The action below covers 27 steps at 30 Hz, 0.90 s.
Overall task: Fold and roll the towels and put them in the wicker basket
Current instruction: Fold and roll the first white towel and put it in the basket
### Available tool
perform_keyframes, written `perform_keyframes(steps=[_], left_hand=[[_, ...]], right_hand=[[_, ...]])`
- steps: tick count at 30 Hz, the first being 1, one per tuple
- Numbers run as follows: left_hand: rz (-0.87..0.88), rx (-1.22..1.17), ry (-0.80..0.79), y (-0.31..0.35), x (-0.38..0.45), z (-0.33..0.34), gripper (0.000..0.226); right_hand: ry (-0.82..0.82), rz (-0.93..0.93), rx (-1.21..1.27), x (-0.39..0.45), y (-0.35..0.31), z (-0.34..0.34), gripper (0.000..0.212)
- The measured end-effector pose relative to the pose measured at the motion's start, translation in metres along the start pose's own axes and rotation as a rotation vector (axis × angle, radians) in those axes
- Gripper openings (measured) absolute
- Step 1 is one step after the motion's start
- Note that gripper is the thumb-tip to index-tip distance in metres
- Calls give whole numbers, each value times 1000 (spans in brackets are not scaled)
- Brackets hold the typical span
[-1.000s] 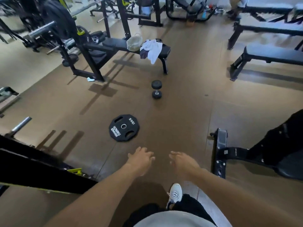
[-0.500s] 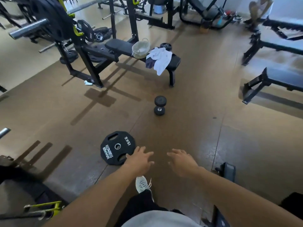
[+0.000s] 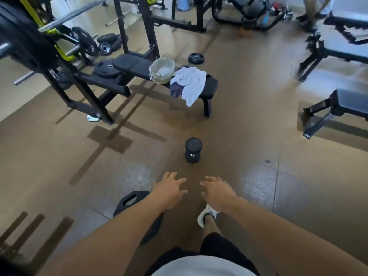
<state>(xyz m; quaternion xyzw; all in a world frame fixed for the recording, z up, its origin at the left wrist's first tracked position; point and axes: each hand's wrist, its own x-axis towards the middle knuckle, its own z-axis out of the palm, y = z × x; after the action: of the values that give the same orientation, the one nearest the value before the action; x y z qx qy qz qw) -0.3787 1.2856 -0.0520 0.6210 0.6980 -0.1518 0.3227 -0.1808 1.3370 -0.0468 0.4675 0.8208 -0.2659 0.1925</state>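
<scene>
Closer now to the bench (image 3: 209, 84), empty left hand (image 3: 169, 193) and right hand (image 3: 218, 193) spread, towels (image 3: 192, 83) heaped at its near end beside the wicker basket (image 3: 161, 71); nothing folded yet.

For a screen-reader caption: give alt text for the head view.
Two empty hands, left hand and right hand, reach forward over a gym floor toward a bench holding a basket and rumpled towels; a dumbbell stands between.

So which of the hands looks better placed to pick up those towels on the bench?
Probably the right hand, narrowly. The towels hang off the bench's near end, roughly straight ahead; the basket sits left, nearer the left hand. Both are empty and far away.
</scene>
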Motion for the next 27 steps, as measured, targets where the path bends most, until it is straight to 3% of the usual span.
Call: perform_keyframes(steps=[9, 14, 21, 27], left_hand=[[-130, -104, 57, 12, 136, -126, 59], [-107, -144, 51, 17, 183, -183, 57], [-12, -56, 43, -8, 273, -274, 58], [-26, -111, 10, -69, 385, -337, 59]], right_hand=[[-45, -119, -174, 160, 62, -139, 49], [-81, -130, -156, 219, 72, -204, 49], [-96, -107, -179, 326, 77, -267, 48], [-121, -51, -190, 421, 70, -330, 47]])
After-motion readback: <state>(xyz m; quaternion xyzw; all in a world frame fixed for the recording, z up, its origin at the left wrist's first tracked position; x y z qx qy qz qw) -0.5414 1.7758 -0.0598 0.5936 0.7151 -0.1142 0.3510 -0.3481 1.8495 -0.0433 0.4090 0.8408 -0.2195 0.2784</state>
